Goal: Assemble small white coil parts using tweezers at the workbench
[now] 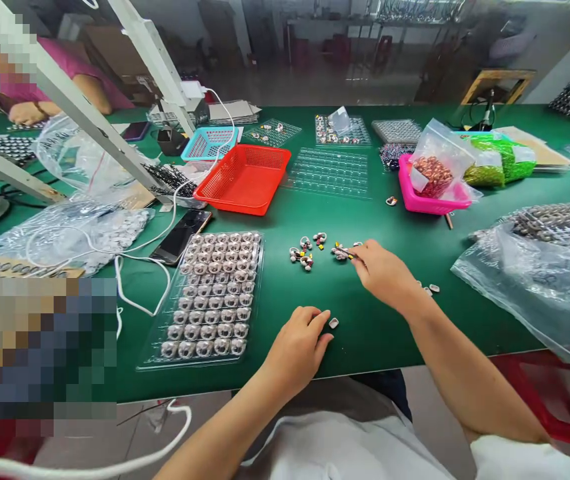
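Note:
My left hand (302,343) rests on the green table near its front edge, fingers bent and apart, holding nothing. Just right of its fingertips lies a small white oval piece (333,323). Farther forward and right, my right hand (375,267) is closed in a pinch on dark tweezers (347,253), whose tips reach into a small cluster of parts (339,250). Left of that cluster sit several small white, yellow and dark parts (306,261). Beside my right forearm are more small white pieces (433,288). A clear tray (213,293) filled with rows of silvery round parts lies left of my left hand.
A red basket (245,180) and a blue basket (209,143) stand behind the filled tray. A phone (182,237) and white cable lie at left. A pink basket (432,200) holds bagged copper-coloured parts. Plastic bags (529,280) cover the right side. Another person's hand (27,113) is at far left.

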Demonstrator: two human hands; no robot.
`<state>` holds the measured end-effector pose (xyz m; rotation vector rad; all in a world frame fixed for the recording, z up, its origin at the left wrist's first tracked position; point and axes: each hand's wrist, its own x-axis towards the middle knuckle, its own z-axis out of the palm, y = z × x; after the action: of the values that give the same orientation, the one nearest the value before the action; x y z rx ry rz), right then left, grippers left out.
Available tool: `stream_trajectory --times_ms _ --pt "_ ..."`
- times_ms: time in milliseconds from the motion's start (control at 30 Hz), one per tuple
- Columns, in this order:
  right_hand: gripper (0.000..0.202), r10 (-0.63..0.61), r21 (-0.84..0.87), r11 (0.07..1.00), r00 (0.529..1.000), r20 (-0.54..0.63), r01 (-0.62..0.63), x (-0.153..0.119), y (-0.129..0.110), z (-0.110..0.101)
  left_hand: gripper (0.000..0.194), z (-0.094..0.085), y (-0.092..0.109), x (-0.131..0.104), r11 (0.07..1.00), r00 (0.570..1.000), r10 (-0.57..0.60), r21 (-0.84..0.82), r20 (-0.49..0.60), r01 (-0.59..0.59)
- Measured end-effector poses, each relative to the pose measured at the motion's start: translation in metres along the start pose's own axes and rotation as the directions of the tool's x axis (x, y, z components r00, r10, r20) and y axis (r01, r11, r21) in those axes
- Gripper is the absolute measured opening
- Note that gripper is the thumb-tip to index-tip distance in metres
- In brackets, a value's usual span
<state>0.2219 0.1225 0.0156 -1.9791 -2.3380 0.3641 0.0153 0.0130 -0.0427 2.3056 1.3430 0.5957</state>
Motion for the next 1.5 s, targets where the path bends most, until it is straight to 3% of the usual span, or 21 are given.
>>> stream_trajectory --times_ms 133,233,300,400,467,600,700,800,933,1133,1200,1333,1500 --pt "0.037 0.214 -0.065 0.975 0.977 0.002 -0.213 0.039 0.036 -0.023 0.034 -0.005 -0.009 0.010 0.998 0.997 -0.058 0.031 -0.043 0.059" --pt "0.036 0.319 -0.081 0.947 0.943 0.097 -0.312 0.056 0.062 -0.023 0.049 -0.019 -0.018 0.028 0.962 0.966 -0.230 0.119 -0.118 0.244" --pt "0.032 0.346 -0.071 0.938 0.923 0.166 -0.339 0.064 0.067 -0.016 0.066 -0.026 -0.022 0.048 0.916 0.928 -0.359 0.156 -0.095 0.370" --pt "0.032 0.331 -0.043 0.944 0.928 0.170 -0.328 0.071 0.057 0.000 0.090 -0.030 -0.027 0.082 0.837 0.848 -0.530 0.147 -0.015 0.526" --pt "0.034 0.295 -0.014 0.955 0.947 0.129 -0.296 0.076 0.042 0.009 0.099 -0.028 -0.032 0.104 0.827 0.835 -0.550 0.128 -0.010 0.547" --pt "0.035 0.147 0.059 0.987 0.985 0.089 -0.152 0.086 0.007 0.018 0.098 -0.024 -0.044 0.138 0.867 0.869 -0.494 0.098 0.031 0.489" --pt "0.033 0.025 0.108 0.994 0.995 0.093 -0.035 0.086 -0.015 0.020 0.087 -0.025 -0.047 0.147 0.898 0.897 -0.437 0.091 0.065 0.431" --pt "0.033 -0.061 0.147 0.988 0.994 0.094 0.047 0.077 -0.028 0.022 0.075 -0.028 -0.043 0.136 0.913 0.912 -0.405 0.085 0.060 0.400" --pt "0.033 -0.144 0.210 0.970 0.984 0.105 0.119 0.051 -0.038 0.026 0.065 -0.029 -0.034 0.098 0.930 0.930 -0.364 0.067 0.048 0.361" --pt "0.039 -0.244 0.336 0.921 0.964 0.106 0.196 0.005 -0.047 0.031 0.070 -0.031 -0.023 0.033 0.932 0.932 -0.363 0.017 0.014 0.362" --pt "0.039 -0.265 0.383 0.899 0.960 0.087 0.214 -0.007 -0.043 0.029 0.071 -0.031 -0.024 0.017 0.924 0.927 -0.374 -0.085 0.008 0.373" --pt "0.040 -0.216 0.441 0.877 0.976 0.006 0.191 -0.029 -0.023 0.025 0.065 -0.026 -0.029 -0.007 0.878 0.922 -0.387 -0.318 -0.029 0.358" --pt "0.022 -0.113 0.525 0.838 0.989 -0.101 0.149 -0.060 -0.007 0.037 0.047 -0.010 -0.030 -0.016 0.884 0.929 -0.357 -0.355 -0.096 0.304"
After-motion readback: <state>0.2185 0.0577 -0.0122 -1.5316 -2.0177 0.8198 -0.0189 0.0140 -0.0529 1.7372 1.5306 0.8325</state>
